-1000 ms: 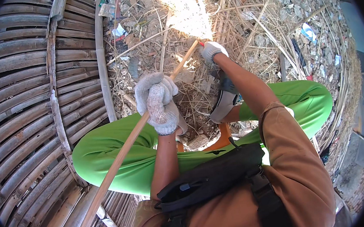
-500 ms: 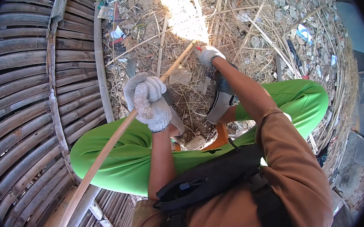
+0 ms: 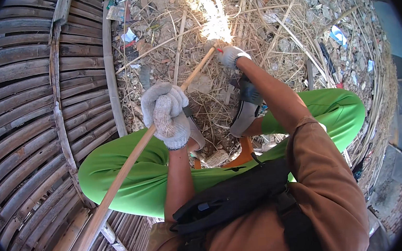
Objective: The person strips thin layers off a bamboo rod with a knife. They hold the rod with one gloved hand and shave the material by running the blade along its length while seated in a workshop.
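A long, pale wooden or bamboo strip [image 3: 119, 179] slants from the lower left, over my green-clad left knee, up to the middle of the ground ahead. My left hand [image 3: 165, 114], in a whitish knit glove, is closed around it partway along. At the strip's far end my right hand [image 3: 230, 57], gloved too, is closed beside the tip. A small red part [image 3: 219, 50] shows at its fingers; the rest of what it grips is hidden, so I cannot tell its kind. Both feet rest on the ground below the strip, between my spread knees.
A bamboo slat wall or platform [image 3: 20, 109] fills the left side. Straw, thin strips and rubble [image 3: 293, 29] cover the ground, with a bright sunlit patch [image 3: 215, 20] just past my right hand. A black bag [image 3: 232, 195] lies across my lap. Grey blocks [image 3: 401, 164] stand at far right.
My left hand has shifted slightly right, and the strip's near end has swung a little to the right. My right hand has moved only slightly at the far tip.
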Motion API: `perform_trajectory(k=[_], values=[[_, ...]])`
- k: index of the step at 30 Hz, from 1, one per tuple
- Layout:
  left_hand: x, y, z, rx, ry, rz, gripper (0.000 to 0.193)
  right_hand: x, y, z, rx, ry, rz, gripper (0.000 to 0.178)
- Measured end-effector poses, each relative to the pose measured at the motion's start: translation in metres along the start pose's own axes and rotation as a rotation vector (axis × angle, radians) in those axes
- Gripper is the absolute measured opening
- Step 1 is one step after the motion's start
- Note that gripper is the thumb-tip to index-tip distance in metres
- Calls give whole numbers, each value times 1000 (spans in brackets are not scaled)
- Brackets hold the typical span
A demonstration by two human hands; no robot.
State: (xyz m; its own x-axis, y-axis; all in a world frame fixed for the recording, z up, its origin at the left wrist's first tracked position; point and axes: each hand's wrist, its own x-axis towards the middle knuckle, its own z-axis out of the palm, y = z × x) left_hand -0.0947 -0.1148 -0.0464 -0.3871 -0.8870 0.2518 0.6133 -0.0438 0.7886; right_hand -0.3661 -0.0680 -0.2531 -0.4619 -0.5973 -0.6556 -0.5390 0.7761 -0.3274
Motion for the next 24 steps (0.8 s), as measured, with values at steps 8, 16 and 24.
perform_trajectory(k=[8,16,24], values=[[-1,-2,4,12,-3,-8,23,8,-6,2,-19,58,113,43],[2,8,7,-83,33,117,23,14,-14,21,31,152,188,45],[-5,54,33,-203,-99,160,27,-23,4,-21,812,125,132,42]])
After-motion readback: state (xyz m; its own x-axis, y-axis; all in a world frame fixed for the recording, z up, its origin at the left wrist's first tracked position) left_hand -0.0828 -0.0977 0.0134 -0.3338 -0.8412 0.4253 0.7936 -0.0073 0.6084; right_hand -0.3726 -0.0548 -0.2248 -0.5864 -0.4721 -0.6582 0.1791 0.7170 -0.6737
